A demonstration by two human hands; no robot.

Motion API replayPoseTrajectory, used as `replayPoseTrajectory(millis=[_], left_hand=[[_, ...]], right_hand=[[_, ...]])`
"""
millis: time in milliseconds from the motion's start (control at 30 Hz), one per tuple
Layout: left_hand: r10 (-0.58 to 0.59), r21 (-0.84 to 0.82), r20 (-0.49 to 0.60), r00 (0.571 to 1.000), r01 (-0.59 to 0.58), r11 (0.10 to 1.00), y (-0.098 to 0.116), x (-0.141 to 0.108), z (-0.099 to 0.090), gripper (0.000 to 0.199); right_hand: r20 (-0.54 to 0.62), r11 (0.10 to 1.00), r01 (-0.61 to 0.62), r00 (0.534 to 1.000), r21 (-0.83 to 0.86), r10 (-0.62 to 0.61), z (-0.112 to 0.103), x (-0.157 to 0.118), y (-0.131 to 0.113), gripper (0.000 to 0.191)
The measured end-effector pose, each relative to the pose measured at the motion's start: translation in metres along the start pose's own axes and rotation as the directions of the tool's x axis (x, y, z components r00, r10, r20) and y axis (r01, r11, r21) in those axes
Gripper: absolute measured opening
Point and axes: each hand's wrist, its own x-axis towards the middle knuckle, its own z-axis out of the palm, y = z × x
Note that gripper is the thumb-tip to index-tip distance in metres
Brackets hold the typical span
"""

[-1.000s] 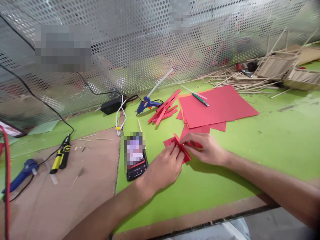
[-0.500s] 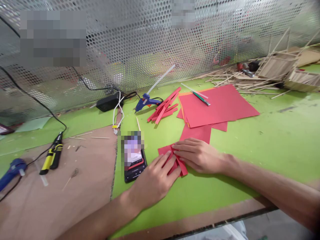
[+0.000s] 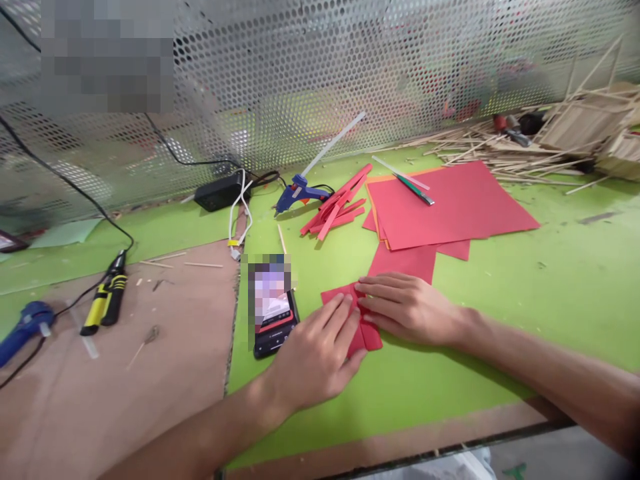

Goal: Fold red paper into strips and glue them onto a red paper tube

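A small folded piece of red paper lies on the green table surface, under the fingers of both hands. My left hand rests on its left part with the fingers stretched out flat. From the right, my right hand lies across its upper right part, fingers extended. The phone, its screen lit, is just left of my left hand. Behind my right hand is a stack of red sheets with a green-handled cutter on top. Red paper strips lie in a loose pile nearby.
A blue glue gun stands behind the phone, near a black adapter. Yellow-black pliers and another blue tool are at left. Thin wooden sticks are heaped at back right, before the perforated metal screen.
The view has shifted slightly. My left fingers lie flatter on the red paper, and the raised flap between the hands is now pressed down.
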Motion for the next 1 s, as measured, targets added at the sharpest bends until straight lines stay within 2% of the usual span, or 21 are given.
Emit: replayPoseTrajectory(millis=[233,400,633,1000], left_hand=[[0.009,0.006,-0.015,1.0,-0.009,1.0,-0.0012,0.0002,0.002,0.048],[0.027,0.01,-0.062,0.998,-0.026,1.0,-0.0036,0.0017,0.0046,0.036],[0.037,-0.017,-0.107,0.994,-0.039,0.999,-0.0058,0.0041,0.0039,0.036],[0.034,-0.049,-0.083,0.996,-0.038,0.998,-0.008,0.0066,-0.0002,0.037]], right_hand=[[0.051,0.999,-0.023,0.998,0.03,0.022,-0.0029,-0.0009,-0.0015,0.027],[0.05,1.0,-0.019,0.999,0.016,0.018,-0.0029,-0.0018,-0.0021,0.027],[0.055,1.0,-0.007,0.998,0.015,0.006,-0.0034,-0.0006,-0.0023,0.028],[0.06,1.0,-0.011,0.998,-0.004,0.011,-0.0035,0.0,-0.0026,0.027]])
